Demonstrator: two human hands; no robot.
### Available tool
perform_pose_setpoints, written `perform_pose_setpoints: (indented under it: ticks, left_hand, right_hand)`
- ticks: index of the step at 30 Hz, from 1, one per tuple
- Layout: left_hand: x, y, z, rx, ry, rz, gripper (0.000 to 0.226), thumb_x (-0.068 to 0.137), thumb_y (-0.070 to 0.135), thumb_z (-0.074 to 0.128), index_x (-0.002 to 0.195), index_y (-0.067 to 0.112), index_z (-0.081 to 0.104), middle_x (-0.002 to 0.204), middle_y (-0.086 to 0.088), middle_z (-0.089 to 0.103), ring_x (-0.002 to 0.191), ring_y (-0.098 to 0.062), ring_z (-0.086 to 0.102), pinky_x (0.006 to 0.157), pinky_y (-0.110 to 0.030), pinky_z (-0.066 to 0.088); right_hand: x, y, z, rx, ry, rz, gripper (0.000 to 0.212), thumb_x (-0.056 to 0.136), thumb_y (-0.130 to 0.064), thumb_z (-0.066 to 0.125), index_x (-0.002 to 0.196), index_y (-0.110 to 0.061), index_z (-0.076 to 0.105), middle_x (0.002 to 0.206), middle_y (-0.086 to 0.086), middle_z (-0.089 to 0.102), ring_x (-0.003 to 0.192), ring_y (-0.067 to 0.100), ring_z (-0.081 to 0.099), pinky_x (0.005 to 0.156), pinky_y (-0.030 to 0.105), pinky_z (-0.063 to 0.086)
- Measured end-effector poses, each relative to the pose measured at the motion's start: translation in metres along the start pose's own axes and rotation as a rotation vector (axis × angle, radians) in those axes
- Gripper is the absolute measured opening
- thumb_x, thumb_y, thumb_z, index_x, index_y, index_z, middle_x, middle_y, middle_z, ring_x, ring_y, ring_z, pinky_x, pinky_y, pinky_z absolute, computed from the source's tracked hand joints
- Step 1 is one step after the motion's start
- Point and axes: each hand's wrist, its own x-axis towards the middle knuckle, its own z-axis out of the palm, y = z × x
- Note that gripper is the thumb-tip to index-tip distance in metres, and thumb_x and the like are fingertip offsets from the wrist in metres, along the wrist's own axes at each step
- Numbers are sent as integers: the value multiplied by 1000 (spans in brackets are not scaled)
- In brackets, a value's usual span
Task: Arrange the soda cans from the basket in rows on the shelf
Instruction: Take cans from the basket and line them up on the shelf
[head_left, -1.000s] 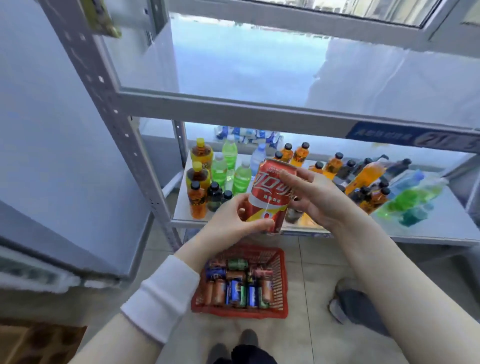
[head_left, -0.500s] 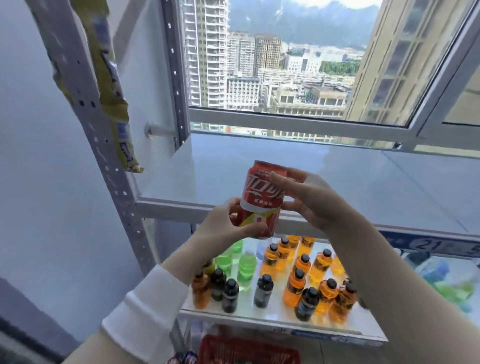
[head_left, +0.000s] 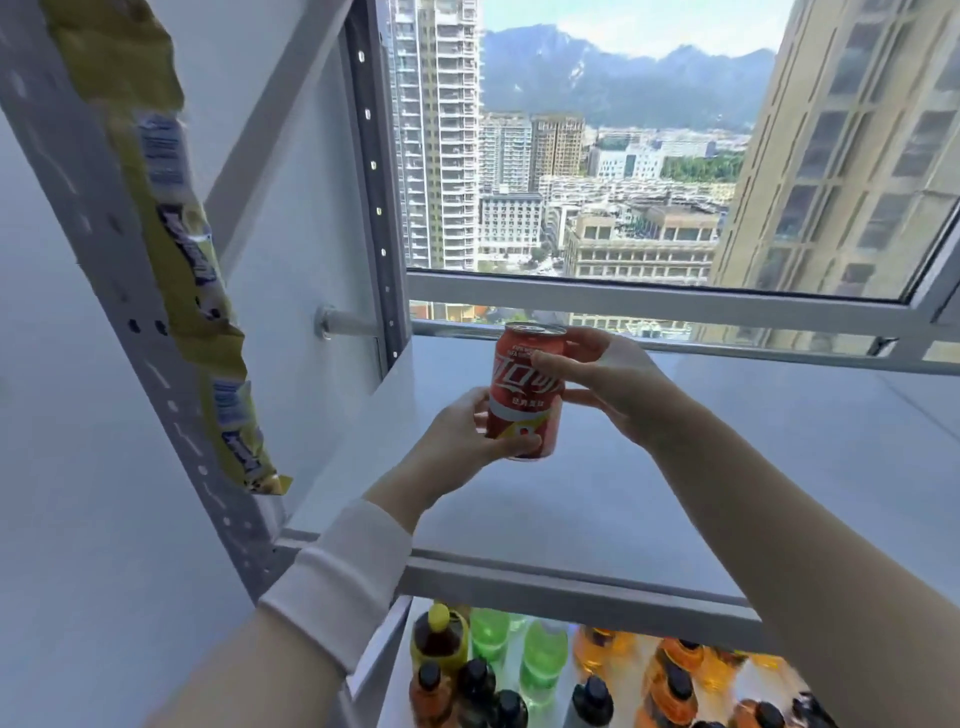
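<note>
A: Where's the can?
B: Red can (head_left: 525, 395) is upright, held over the grey shelf (head_left: 675, 493), toward its left side. Can't tell if the base touches the board.
A: Hands?
B: Both are on it. Left hand (head_left: 467, 441) curls round the lower part, thumb across the front. Right hand (head_left: 608, 384) grips the upper part, fingers over the label.
A: How will it handle?
B: Probably full, so some weight. Stiff thin metal, smooth, could slip, dents if squeezed or dropped. Best hold is round the side wall, mid-height.
A: Anything else?
B: Bottles (head_left: 540, 660) on the level below.
</note>
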Motion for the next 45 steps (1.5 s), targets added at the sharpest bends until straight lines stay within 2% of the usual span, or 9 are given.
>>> perform_pose_setpoints:
  ticks: [5, 11, 15, 18, 22, 31, 35, 38, 45]
  left_hand:
    - [51, -18, -18, 12, 39, -6, 55, 74, 19, 76, 123, 16, 50, 104, 6, 59, 97, -10, 56, 73, -13, 44]
    - [98, -35, -39, -7, 97, -16, 53, 72, 14, 78, 120, 14, 55, 104, 3, 62, 97, -13, 57, 81, -21, 44]
    - [121, -43, -49, -35, 121, -10, 45, 70, 6, 78, 111, 15, 60, 90, 13, 60, 90, -12, 59, 82, -22, 48]
    - [135, -50, -57, -69, 132, -21, 46, 69, 2, 77, 110, 14, 61, 93, 6, 64, 86, -9, 59, 74, -15, 46]
    - [151, -65, -66, -35, 169, -30, 50, 66, 4, 80, 112, 15, 63, 105, -4, 68, 98, -18, 62, 88, -28, 47]
    - [178, -85, -82, 64, 213, -43, 56, 65, 10, 82, 117, 15, 62, 111, -3, 68, 101, -16, 61, 94, -28, 45]
    - [186, -91, -84, 53, 230, -33, 55, 64, 12, 83, 116, 17, 63, 106, 0, 68, 100, -15, 62, 93, -28, 46]
    - [192, -95, -86, 51, 239, -24, 57, 63, 13, 84, 116, 18, 63, 109, -1, 69, 102, -15, 62, 94, -30, 46]
    - [202, -100, -88, 85, 250, -16, 59, 63, 16, 84, 117, 18, 61, 111, -1, 68, 102, -15, 62, 96, -31, 46]
  right_hand:
    - [53, 13, 5, 32, -26, -39, 27, 77, -9, 71, 99, -23, 64, 93, -4, 70, 85, 7, 64, 71, 24, 51]
    - [113, 25, 14, 30, -45, -53, 33, 75, -10, 73, 105, -23, 65, 101, -2, 70, 95, 16, 64, 88, 34, 52]
    - [147, 32, 21, 15, -61, -52, 35, 74, -9, 75, 104, -22, 66, 106, 2, 69, 105, 22, 62, 94, 39, 51]
    - [168, 37, 27, 7, -83, -60, 38, 74, -8, 75, 108, -20, 65, 108, 3, 68, 106, 23, 62, 91, 37, 52]
    - [187, 47, 35, -2, -86, -55, 49, 73, -9, 76, 120, -15, 62, 112, 6, 68, 106, 24, 62, 89, 36, 53]
    - [222, 66, 45, 37, -109, -40, 53, 75, -6, 74, 125, -15, 58, 112, 5, 66, 107, 20, 61, 91, 36, 52]
    - [234, 70, 47, 45, -115, -47, 53, 75, -6, 74, 125, -15, 58, 101, 1, 68, 98, 18, 63, 85, 30, 54]
    - [240, 71, 49, 33, -114, -24, 53, 74, -8, 75, 123, -18, 60, 96, 0, 69, 97, 20, 64, 88, 35, 53]
    - [248, 76, 49, 46, -102, -51, 60, 76, -6, 73, 131, -14, 53, 103, 1, 67, 105, 18, 61, 89, 31, 51]
